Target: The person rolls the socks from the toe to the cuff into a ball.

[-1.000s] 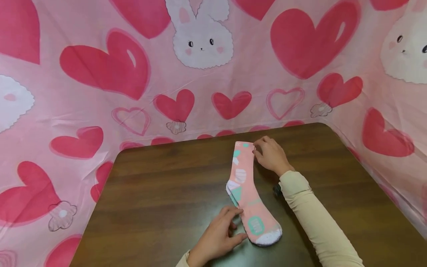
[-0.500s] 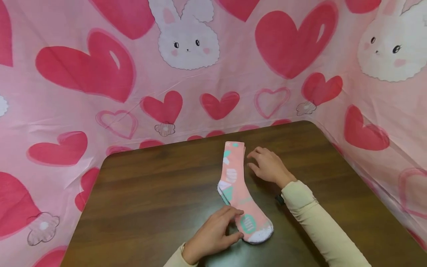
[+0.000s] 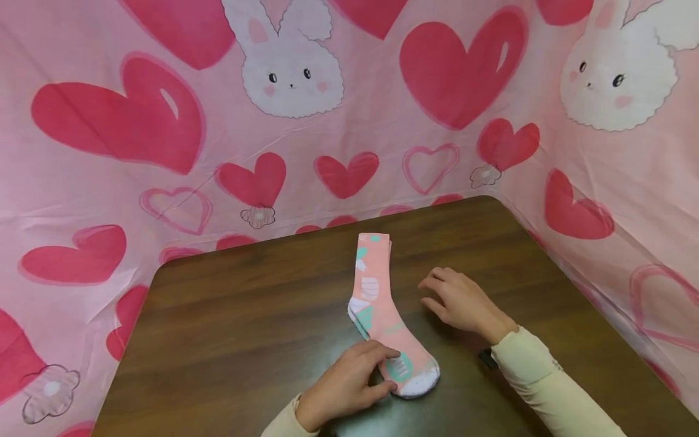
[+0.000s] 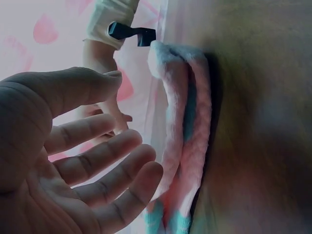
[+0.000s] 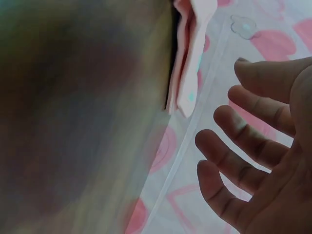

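A pair of pink socks (image 3: pixel 382 303) lies flat, one on top of the other, with white toes and heels and teal patches. In the left wrist view the two sock layers (image 4: pixel 183 122) show edge-on, with a gap between them. My left hand (image 3: pixel 349 382) is at the foot part, fingertips overlapping its near edge by the round teal patch; its fingers are loosely bent and grip nothing. To the right of the socks, my right hand (image 3: pixel 464 303) hovers apart from them with relaxed fingers. The right wrist view shows the cuffs (image 5: pixel 187 73) beyond these fingers (image 5: pixel 226 151).
The socks lie on a dark brown wooden table (image 3: pixel 229 328) with rounded far corners. Behind and beside it hangs a pink cloth (image 3: pixel 377 115) printed with red hearts and white rabbits. A dark strap piece (image 3: pixel 488 359) shows at the right wrist.
My right hand has left the sock cuffs and moved right and nearer to me. The left hand stays by the foot part, now lapping slightly over it. The head view has swung right.
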`<state>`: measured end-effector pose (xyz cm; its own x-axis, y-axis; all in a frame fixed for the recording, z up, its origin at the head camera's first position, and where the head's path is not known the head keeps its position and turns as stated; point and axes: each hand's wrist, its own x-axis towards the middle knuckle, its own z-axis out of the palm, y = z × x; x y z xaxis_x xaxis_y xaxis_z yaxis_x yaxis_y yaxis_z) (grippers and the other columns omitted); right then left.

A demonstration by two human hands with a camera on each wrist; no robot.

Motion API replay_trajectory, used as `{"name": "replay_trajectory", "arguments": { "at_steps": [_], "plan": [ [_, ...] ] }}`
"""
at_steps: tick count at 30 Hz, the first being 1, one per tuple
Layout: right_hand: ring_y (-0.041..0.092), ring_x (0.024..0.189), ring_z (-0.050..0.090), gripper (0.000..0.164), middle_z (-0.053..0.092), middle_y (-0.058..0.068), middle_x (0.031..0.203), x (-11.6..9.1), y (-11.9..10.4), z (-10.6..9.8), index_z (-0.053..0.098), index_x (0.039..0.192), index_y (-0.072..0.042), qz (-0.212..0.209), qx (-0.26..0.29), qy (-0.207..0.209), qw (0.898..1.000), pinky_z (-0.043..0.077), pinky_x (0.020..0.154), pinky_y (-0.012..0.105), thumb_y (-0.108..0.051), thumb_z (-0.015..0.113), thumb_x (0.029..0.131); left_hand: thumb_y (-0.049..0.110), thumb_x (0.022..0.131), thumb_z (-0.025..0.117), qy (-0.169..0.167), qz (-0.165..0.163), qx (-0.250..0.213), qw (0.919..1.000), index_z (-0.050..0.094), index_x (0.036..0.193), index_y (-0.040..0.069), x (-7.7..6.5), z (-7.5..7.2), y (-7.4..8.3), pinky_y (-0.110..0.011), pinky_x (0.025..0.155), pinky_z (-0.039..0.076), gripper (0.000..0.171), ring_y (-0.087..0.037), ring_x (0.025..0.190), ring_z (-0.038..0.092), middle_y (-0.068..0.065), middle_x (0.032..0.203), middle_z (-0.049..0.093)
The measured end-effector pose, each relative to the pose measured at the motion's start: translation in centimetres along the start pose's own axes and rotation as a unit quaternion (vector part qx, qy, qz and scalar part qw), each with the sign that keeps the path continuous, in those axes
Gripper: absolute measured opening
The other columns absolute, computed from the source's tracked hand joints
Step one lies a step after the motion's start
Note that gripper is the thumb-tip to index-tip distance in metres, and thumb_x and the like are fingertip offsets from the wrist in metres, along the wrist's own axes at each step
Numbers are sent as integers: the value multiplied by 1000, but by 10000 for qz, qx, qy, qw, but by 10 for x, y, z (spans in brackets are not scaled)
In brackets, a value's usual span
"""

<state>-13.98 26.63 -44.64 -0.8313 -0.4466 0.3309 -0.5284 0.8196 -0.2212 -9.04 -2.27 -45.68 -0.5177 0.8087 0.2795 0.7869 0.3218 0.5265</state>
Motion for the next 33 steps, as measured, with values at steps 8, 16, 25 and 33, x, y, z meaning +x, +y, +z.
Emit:
{"name": "replay_trajectory", "arguments": {
  "at_steps": [8, 16, 25, 33],
  "plan": [
    [15, 87, 58, 26, 60, -4, 99, -36, -11, 1, 73, 105, -12, -416, 106, 6, 9991, 52, 74, 40, -21, 82, 83, 24, 81, 85, -134, 274, 574, 9979, 68, 117, 9, 6, 10, 6, -11, 82, 42, 43, -1, 88, 53, 4, 101, 65],
    [4, 93, 53, 31, 57, -14, 105, -72, -30, -3, 71, 109, -20, -953, 859, -167, 9916, 51, 75, 33, -20, 83, 81, 39, 74, 89, -300, 506, 1199, 9910, 71, 110, 15, 10, 22, 13, -5, 66, 33, 46, 4, 76, 44, 13, 82, 52],
    [4, 93, 49, 40, 54, -17, 109, -85, -37, 7, 69, 108, -28, -1696, 742, -38, 9827, 45, 74, 29, -34, 88, 74, 38, 66, 93, -115, 772, 1644, 9833, 70, 96, 19, 13, 30, 10, -8, 61, 33, 43, 2, 72, 46, 15, 74, 45],
    [8, 90, 48, 35, 55, -14, 103, -90, -35, 18, 69, 101, -27, -2122, 98, 69, 9772, 43, 72, 28, -29, 88, 71, 29, 66, 92, -200, 882, 1940, 9768, 69, 96, 19, 15, 37, 11, -13, 63, 40, 40, -2, 74, 52, 13, 79, 55]
  ]
}}
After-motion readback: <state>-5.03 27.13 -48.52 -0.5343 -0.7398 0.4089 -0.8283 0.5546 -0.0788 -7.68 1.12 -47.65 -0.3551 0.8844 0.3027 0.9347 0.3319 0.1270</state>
